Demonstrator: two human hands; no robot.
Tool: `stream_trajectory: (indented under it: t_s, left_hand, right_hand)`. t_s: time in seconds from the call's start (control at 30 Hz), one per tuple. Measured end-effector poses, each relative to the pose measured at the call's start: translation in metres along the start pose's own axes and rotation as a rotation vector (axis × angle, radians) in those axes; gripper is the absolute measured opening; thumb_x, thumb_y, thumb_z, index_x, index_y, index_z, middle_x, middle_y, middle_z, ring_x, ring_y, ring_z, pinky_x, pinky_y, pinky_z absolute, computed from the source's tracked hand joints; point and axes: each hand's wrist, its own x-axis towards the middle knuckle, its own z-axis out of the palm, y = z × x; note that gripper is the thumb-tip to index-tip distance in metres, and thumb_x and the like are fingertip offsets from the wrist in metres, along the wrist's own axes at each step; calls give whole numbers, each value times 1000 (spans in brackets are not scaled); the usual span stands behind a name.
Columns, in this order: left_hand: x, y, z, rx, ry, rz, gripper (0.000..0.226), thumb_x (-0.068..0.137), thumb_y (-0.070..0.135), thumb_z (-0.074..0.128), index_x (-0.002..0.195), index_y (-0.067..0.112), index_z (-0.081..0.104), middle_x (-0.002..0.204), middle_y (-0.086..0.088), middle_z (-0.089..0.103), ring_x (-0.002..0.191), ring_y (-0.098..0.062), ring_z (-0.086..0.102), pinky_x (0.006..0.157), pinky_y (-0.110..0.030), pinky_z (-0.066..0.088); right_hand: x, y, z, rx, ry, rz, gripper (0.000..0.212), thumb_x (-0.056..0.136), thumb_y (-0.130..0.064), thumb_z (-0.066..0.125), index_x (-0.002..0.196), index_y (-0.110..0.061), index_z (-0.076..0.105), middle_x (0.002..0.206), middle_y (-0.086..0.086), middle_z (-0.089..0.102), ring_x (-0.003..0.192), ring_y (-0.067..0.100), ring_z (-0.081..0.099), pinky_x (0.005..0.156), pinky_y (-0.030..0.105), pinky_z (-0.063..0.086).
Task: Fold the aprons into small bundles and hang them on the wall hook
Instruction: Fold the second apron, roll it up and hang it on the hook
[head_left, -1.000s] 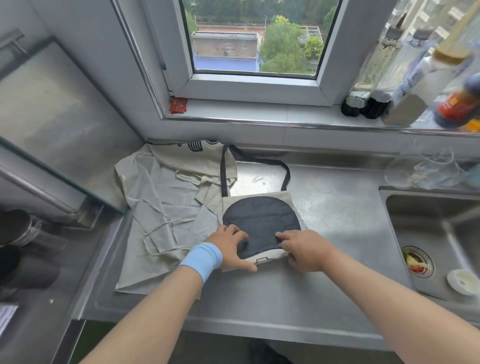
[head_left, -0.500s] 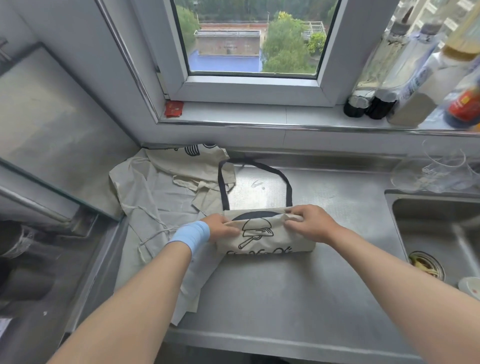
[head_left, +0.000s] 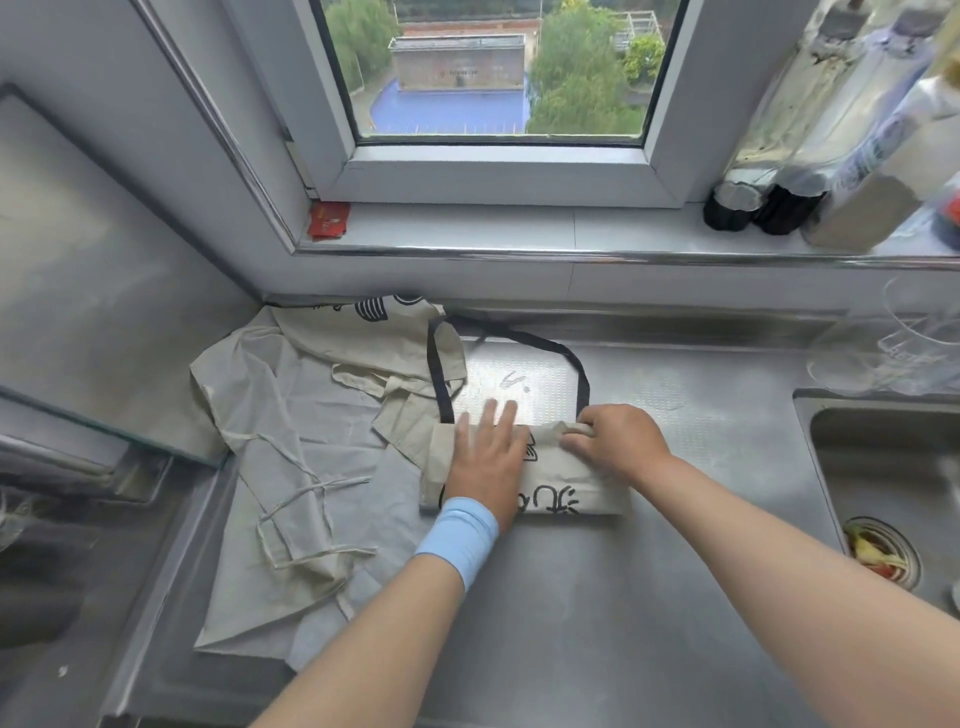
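A cream apron with black print (head_left: 566, 483) lies folded into a low strip on the steel counter (head_left: 597, 613). Its black neck loop (head_left: 550, 351) stretches away toward the wall. My left hand (head_left: 485, 457), with a light blue wristband, presses flat on the left half of the strip, fingers straight. My right hand (head_left: 615, 441) pinches the strip's upper right fold. A second cream apron (head_left: 291, 447) lies spread and crumpled to the left, its thin ties loose on top. No wall hook is in view.
A sink (head_left: 883, 467) with food scraps in its drain sits at the right. Bottles (head_left: 779, 171) stand on the windowsill, with clear glassware (head_left: 893, 348) below them. A glass panel (head_left: 93, 291) and a lower stove area border the counter's left side.
The apron's near edge was folded away over the dark patch, making a narrow strip. My left hand has since moved onto the strip and flattened; my right hand stays at the upper right fold.
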Motion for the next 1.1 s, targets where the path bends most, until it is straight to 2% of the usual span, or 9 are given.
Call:
stream_trajectory:
  t_s: [0.13,0.27,0.43,0.53,0.73,0.83,0.9,1.0,1.1]
  left_hand:
    - [5,5,20,-118,-146,119,58,92,33,29,149,21,29,157,-7,28,143,-30,28,115,-45,25]
    - [4,1,35,-99,-165,107,61,91,41,25,147,22,35,156,-7,31,143,-27,31,114,-46,28]
    - [3,-9,39,-111,-119,146,66,94,46,9,154,20,14,162,-1,5,150,-19,3,119,-40,2]
    - [-1,-30,43,-90,-136,120,65,91,44,4,154,30,1,161,3,-10,149,-17,-8,120,-39,-3]
    - [-17,-69,40,-67,-202,-62,72,83,47,-11,153,28,-10,160,0,-19,145,-18,-23,118,-45,-11]
    - [-17,-65,35,29,-219,-96,61,98,42,11,154,22,-4,161,-4,-15,147,-24,-19,115,-47,-14]
    - [-16,-58,25,11,-108,-85,53,94,23,33,148,22,31,160,-7,18,147,-29,14,115,-46,15]
    - [-17,-45,15,20,19,161,23,71,15,48,85,25,63,98,-1,63,90,-24,55,67,-33,45]
    - [-22,-42,10,-68,-54,158,25,80,15,35,85,17,59,94,-6,56,84,-29,55,60,-36,43]
  right_hand:
    - [2,-6,6,-96,33,-16,26,85,-42,63,93,-18,63,95,2,65,89,26,61,70,34,44]
    - [-8,-23,26,-316,208,-381,29,81,-12,59,109,-11,62,124,15,58,112,37,56,85,45,47]
    - [-28,-29,57,-156,-41,-315,65,94,-34,16,154,-14,29,162,12,22,151,27,16,122,44,13]
    - [-30,-10,59,-146,-93,-246,69,95,-54,6,158,-28,1,164,0,-11,151,16,-14,122,36,-9]
    - [-26,4,50,-227,-161,-302,63,99,-49,7,155,-30,-15,161,-5,-26,146,11,-28,120,32,-15]
    - [-28,-1,52,-300,-133,-276,66,98,-48,3,157,-23,-8,163,4,-18,150,20,-19,120,39,-10]
    - [-33,-11,48,-325,-28,-298,61,99,-35,24,156,-13,22,164,16,11,151,33,10,119,47,9]
    - [-42,-33,44,-257,120,-456,47,75,-4,54,120,-15,58,128,14,55,113,34,53,91,42,44]
    - [-55,-46,46,-154,63,-535,18,78,-23,65,88,-19,51,91,5,53,84,27,53,65,37,41]
